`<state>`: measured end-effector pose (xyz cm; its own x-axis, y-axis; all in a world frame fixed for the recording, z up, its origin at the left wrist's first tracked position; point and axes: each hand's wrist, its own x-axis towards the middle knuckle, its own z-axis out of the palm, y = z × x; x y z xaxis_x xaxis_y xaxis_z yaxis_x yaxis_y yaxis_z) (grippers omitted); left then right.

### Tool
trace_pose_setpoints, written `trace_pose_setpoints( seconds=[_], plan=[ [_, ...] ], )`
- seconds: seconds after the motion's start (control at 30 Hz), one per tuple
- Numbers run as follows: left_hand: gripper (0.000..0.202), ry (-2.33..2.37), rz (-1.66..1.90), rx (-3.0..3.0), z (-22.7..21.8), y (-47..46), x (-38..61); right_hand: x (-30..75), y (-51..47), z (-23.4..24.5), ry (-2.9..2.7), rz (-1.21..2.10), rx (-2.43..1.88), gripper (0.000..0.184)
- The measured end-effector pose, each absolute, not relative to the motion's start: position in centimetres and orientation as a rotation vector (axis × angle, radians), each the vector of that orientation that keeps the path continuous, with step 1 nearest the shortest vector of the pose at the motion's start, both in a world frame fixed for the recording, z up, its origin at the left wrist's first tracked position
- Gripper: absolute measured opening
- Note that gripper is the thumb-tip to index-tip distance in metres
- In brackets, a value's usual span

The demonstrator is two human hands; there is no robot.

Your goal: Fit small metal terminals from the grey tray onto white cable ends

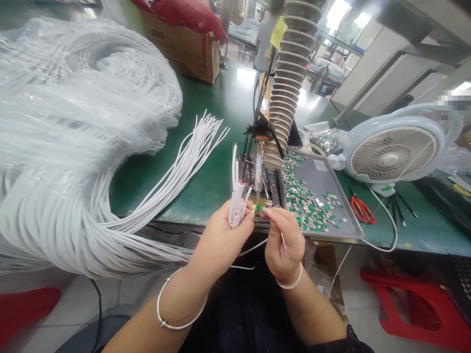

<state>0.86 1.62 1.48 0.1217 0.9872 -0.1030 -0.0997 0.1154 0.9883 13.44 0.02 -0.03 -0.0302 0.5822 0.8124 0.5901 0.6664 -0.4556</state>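
My left hand (224, 235) is closed round a small bundle of white cables (237, 198) with stripped red-tipped ends pointing up. Its thumb and finger also pinch a tiny green circuit board (259, 208). My right hand (281, 240) is closed in a pinch on a thin solder wire (284, 242) and meets the left at the green board. Both hands hover over the table's front edge, just in front of a soldering iron (259, 166) held in a stand.
A big heap of bagged white cables (73, 137) fills the left, with loose cables (184, 166) fanned on the green table (217, 98). A grey tray (324, 181) holds several green boards. A ribbed hose (290, 73), fan (392, 154), red cutters (362, 210), cardboard box (184, 46), red stool (412, 304).
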Motion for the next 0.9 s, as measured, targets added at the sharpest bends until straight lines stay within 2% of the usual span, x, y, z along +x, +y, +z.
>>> trace_pose_setpoints(
  seconds=[0.1,0.3,0.4,0.73,0.9],
  plan=[
    [0.007,1.077,1.024,1.174,1.4,1.6,0.4,13.6,-0.1,-0.1,-1.685,0.054,-1.006,0.037],
    [0.014,1.067,0.938,1.248,1.5,1.6,-0.5,13.5,0.0,0.0,-1.749,0.094,-1.129,0.019],
    [0.017,1.077,0.897,1.264,1.5,1.6,-0.6,13.3,0.0,-0.1,-1.717,0.086,-1.151,0.016],
    [0.012,1.056,0.938,1.24,1.5,1.7,-0.2,12.9,-0.1,-0.5,-1.676,0.103,-1.071,0.031],
    [0.011,1.086,0.992,1.201,1.6,1.9,0.1,13.0,-0.2,-0.7,-1.585,0.092,-1.112,0.032]
  ],
)
